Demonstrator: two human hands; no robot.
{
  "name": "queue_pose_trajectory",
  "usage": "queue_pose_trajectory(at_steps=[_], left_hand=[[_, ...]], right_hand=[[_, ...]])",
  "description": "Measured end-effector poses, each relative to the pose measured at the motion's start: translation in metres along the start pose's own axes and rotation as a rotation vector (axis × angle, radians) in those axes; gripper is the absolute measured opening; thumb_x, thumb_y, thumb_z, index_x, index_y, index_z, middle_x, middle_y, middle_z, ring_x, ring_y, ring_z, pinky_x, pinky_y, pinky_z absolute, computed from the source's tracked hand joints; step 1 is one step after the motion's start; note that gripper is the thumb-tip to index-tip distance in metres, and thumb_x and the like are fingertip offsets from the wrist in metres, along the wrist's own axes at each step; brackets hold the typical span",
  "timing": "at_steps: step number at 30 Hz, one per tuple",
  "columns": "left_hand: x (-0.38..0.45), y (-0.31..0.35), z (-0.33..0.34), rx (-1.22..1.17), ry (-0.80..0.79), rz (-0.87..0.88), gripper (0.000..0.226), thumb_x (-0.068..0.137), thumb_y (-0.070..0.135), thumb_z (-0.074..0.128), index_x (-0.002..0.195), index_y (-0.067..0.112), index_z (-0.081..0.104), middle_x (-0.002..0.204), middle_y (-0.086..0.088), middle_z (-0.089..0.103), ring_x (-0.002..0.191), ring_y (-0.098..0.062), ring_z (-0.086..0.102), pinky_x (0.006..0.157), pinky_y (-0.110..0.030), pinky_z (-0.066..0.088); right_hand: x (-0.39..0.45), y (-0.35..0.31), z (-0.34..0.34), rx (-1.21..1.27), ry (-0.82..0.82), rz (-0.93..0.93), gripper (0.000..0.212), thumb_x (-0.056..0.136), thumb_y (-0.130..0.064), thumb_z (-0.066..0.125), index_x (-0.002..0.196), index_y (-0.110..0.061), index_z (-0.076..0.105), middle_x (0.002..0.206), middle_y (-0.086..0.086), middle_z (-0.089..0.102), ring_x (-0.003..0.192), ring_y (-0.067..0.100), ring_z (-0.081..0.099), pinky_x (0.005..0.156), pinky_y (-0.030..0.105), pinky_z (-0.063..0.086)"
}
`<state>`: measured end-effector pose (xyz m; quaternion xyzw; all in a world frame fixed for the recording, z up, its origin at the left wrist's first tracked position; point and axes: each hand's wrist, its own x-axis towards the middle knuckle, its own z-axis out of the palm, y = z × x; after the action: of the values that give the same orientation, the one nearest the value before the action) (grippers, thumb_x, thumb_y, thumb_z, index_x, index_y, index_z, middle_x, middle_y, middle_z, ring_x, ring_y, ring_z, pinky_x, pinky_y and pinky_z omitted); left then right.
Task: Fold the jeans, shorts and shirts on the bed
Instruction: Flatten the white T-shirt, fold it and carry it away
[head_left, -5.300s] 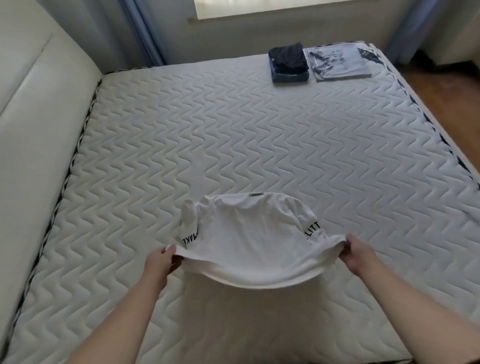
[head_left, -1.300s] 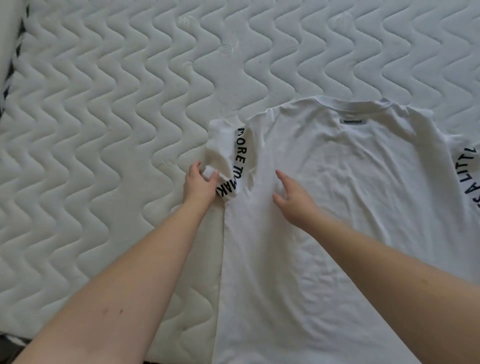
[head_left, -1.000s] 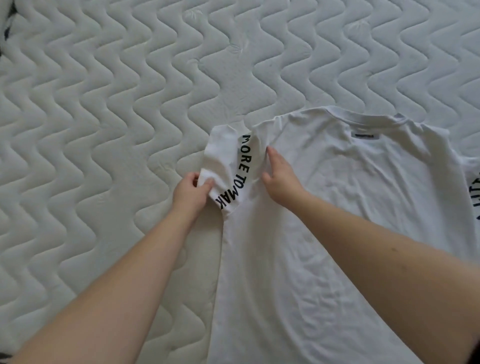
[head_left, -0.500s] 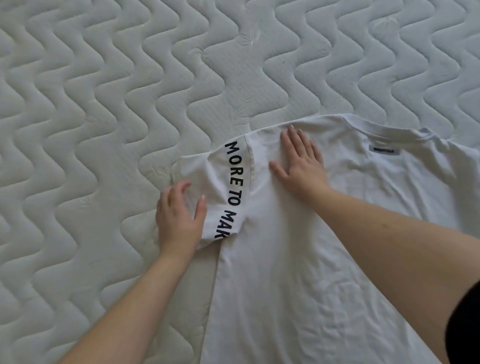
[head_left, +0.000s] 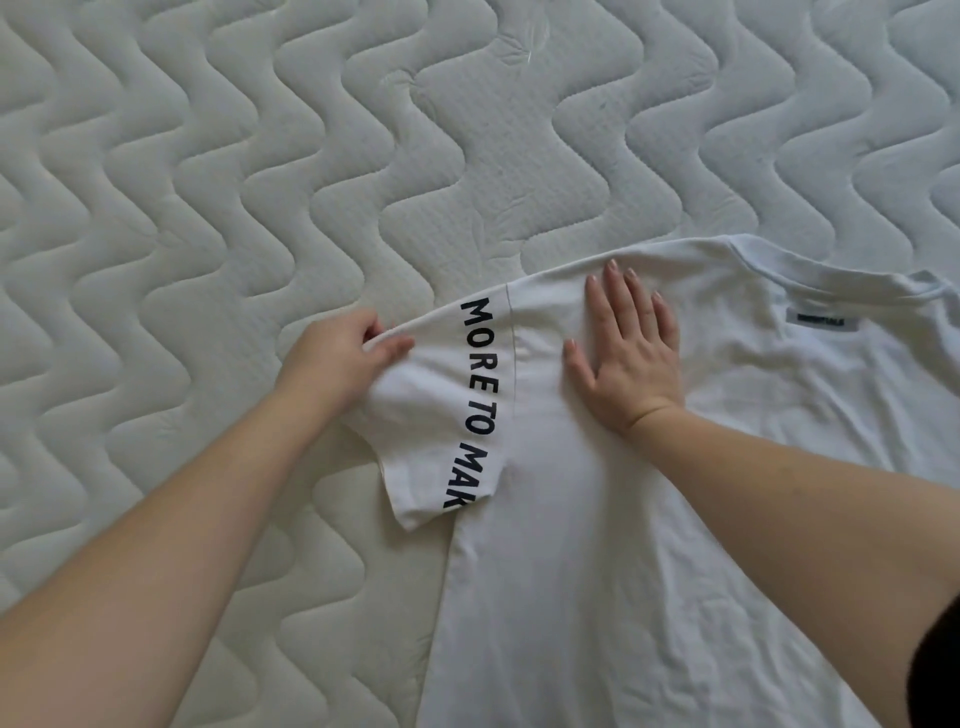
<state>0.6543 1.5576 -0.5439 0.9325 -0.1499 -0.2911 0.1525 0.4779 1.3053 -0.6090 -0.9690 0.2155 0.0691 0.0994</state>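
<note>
Left hand (head_left: 340, 358) moved up, now pinching shirt (head_left: 597, 545) sleeve edge, right hand (head_left: 626, 358) spread flat on it

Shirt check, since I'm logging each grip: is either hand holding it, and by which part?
The left hand pinches the shirt at its sleeve's outer edge. The right hand only presses flat on the shoulder.

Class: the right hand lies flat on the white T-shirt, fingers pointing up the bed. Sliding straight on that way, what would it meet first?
The right hand would first cross the white T-shirt's shoulder edge, then reach bare quilted white mattress; nothing else shows in that line.
</note>
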Motion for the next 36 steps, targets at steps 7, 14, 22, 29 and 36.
queue_pose_trajectory(at_steps=[7,14,22,29,36], left_hand=[[-0.019,-0.027,-0.002,-0.239,-0.104,-0.079,0.019,0.076,0.035,0.081,0.085,0.028,0.065,0.078,0.01,0.067,0.07,-0.012,0.061,0.057,-0.018,0.046],[-0.065,-0.024,0.026,-0.995,0.029,-0.44,0.035,0.094,0.038,0.061,0.119,0.014,0.059,0.112,-0.006,0.071,0.102,-0.019,0.067,0.093,-0.037,0.052],[-0.138,-0.001,0.077,-0.958,0.018,-0.478,0.023,0.082,0.025,0.078,0.102,0.021,0.068,0.108,-0.001,0.071,0.099,-0.016,0.069,0.085,-0.029,0.055],[-0.128,0.007,0.074,-1.259,0.324,-0.419,0.012,0.098,0.02,0.057,0.105,0.03,0.057,0.096,0.008,0.075,0.088,-0.011,0.071,0.069,-0.029,0.057],[-0.154,0.006,0.09,-1.088,-0.05,-0.501,0.047,0.071,0.048,0.078,0.106,0.02,0.067,0.103,0.006,0.075,0.097,-0.009,0.07,0.081,-0.025,0.052]], right_hand=[[0.002,0.001,0.003,-0.02,0.03,-0.01,0.071,0.095,-0.054,0.031,0.156,-0.02,0.014,0.164,0.002,0.009,0.15,0.017,0.004,0.12,0.037,-0.001],[0.002,0.002,0.006,-0.008,0.044,-0.012,0.071,0.095,-0.054,0.03,0.156,-0.021,0.013,0.164,0.003,0.009,0.15,0.018,0.004,0.12,0.035,-0.003],[0.002,0.002,0.006,0.009,0.053,-0.006,0.071,0.095,-0.053,0.032,0.155,-0.021,0.013,0.164,0.004,0.011,0.15,0.017,0.004,0.12,0.036,-0.002],[0.002,0.002,0.007,0.017,0.077,-0.012,0.07,0.095,-0.054,0.031,0.155,-0.022,0.013,0.163,0.003,0.012,0.15,0.018,0.005,0.119,0.033,-0.005],[0.001,0.002,0.007,0.019,0.067,-0.003,0.071,0.094,-0.054,0.03,0.155,-0.023,0.012,0.164,0.001,0.01,0.15,0.017,0.003,0.12,0.034,-0.006]])
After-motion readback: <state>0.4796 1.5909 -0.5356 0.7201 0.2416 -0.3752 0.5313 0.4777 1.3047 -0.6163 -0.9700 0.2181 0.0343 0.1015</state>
